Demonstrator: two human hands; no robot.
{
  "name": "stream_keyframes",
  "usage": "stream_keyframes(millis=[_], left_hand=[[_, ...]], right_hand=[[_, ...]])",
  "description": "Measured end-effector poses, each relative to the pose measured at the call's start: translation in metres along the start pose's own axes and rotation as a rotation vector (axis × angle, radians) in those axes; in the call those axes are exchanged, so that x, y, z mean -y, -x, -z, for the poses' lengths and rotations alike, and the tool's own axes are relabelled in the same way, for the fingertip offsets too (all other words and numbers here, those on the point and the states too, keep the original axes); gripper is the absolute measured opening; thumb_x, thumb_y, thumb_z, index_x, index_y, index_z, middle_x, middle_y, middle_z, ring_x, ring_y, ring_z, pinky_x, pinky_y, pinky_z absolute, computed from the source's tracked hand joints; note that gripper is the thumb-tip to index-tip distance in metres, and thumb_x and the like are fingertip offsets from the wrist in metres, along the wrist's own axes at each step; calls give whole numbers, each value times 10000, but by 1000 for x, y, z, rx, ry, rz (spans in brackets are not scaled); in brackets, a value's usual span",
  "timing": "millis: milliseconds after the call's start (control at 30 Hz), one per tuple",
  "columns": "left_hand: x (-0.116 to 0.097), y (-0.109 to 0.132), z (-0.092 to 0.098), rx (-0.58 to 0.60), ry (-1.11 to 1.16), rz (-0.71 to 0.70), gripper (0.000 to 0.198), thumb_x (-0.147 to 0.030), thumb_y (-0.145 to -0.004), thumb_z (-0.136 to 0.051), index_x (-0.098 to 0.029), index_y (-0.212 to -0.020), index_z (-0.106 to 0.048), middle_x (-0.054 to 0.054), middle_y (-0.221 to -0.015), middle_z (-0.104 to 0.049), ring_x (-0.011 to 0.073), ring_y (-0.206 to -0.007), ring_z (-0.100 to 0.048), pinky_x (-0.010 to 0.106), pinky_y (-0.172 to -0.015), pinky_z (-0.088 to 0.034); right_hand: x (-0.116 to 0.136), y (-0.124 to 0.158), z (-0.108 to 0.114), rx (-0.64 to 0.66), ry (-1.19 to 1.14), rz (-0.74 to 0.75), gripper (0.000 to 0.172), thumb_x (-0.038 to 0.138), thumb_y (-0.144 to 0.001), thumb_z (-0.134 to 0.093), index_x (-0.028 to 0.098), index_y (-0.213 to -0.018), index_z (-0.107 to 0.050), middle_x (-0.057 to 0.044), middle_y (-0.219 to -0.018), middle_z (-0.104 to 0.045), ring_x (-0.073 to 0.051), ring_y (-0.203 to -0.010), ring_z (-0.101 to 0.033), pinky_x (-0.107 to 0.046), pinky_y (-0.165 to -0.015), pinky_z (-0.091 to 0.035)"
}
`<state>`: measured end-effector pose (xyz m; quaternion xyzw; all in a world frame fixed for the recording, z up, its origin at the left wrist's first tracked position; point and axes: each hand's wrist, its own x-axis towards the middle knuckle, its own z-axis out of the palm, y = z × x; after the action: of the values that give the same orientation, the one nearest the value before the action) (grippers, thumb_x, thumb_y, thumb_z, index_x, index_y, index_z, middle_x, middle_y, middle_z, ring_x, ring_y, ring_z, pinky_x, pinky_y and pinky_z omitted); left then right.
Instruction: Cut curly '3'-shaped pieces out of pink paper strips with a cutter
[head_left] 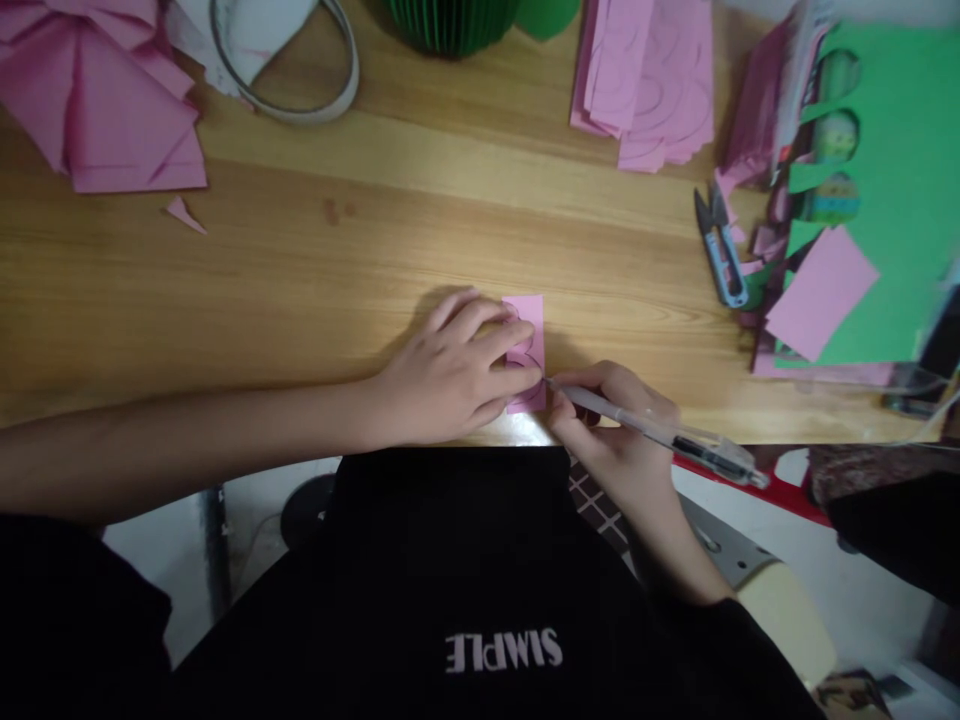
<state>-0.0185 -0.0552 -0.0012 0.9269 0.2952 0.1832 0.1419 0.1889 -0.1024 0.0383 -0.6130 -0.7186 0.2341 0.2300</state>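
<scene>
A small pink paper strip [534, 318] with curved dark lines drawn on it lies near the front edge of the wooden table. Spread fingers of my left hand [457, 375] rest flat on its left part and cover much of it. From the right, my right hand [626, 410] pinches a clear-barrelled pen [660, 430]. The pen's tip meets the strip's right edge, beside my left fingertips; whether it touches the paper I cannot tell.
Pink folded paper [135, 120] and a tape roll [349, 85] lie back left. Green pleated paper [454, 20] and pink strips with drawn curves [645, 75] sit farther back. Right are thread snips [724, 255], paper scraps, a loose pink piece [823, 293] and green sheets [900, 190].
</scene>
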Motion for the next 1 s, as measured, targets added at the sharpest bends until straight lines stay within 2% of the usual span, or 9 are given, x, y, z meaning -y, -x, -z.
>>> stream_keyframes(millis=[367,600,1000], left_hand=[[0,0,-2,-5,68,31,174,-241,-919,-617,-264,-1049,-729,61,-1255,-630,300,-1221,-490,555,-1115,-353],[-1,0,-1,-16,39,24,186,-236,-948,-567,-253,-1045,-724,60,-1248,-631,303,-1219,-493,543,-1108,-368],[0,0,-1,-3,8,13,198,-275,-954,-570,-281,-1080,-723,48,-1269,-639,298,-1225,-498,543,-1100,-382]], right_hand=[[4,4,1,45,7,39,51,178,-803,-620,215,-795,-653,16,-707,-714,-127,-577,-656,-241,-526,-504],[7,7,0,83,-57,35,57,168,-808,-629,217,-812,-659,14,-738,-737,-126,-587,-667,-243,-538,-525],[-2,3,1,24,-27,-36,31,226,-812,-656,210,-793,-676,14,-694,-707,-122,-548,-630,-250,-522,-492]])
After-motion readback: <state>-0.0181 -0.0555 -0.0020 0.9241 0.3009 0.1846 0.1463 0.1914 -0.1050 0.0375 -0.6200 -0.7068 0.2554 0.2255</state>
